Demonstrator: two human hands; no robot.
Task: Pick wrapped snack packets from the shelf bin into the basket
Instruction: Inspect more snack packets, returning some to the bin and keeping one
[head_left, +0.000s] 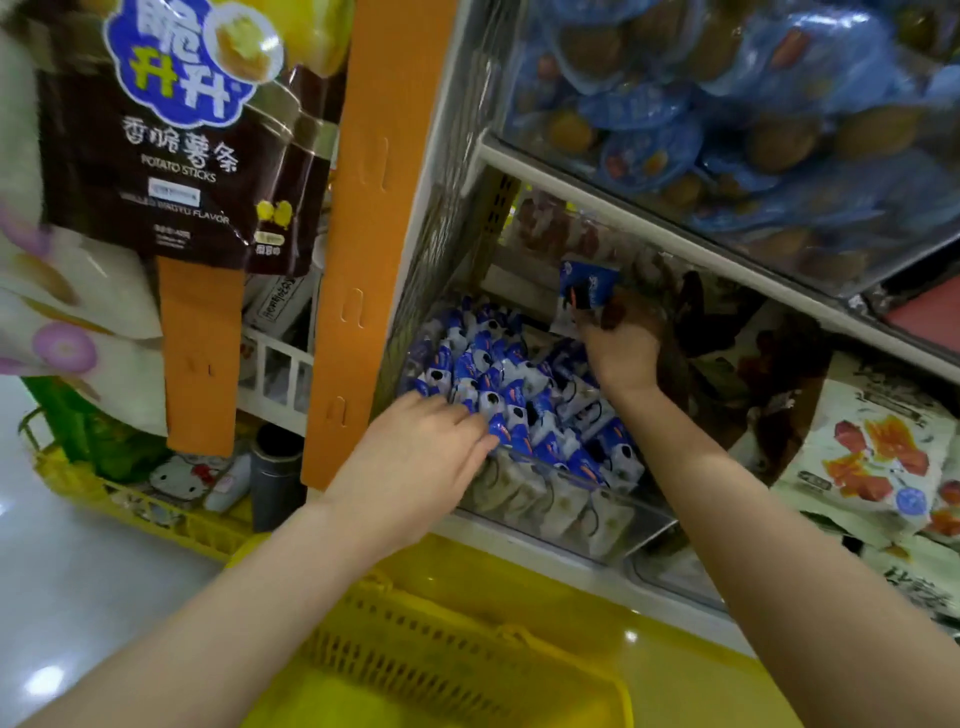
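Observation:
A clear shelf bin (608, 525) holds a heap of small blue-and-white wrapped snack packets (498, 374). My left hand (421, 457) reaches in at the bin's front left, fingers stretched over the packets and touching them. At the back right of the bin my right hand (623, 343) pinches a blue-and-white packet (587, 293) lifted above the heap. Below the shelf stands a yellow plastic basket (457, 649); what it holds is not visible.
An orange shelf upright (358, 249) and a wire mesh side (441, 249) bound the bin on the left. A shelf edge (675, 228) with blue packs hangs above. Large snack bags (878, 457) lie to the right. Another yellow basket (130, 499) sits left.

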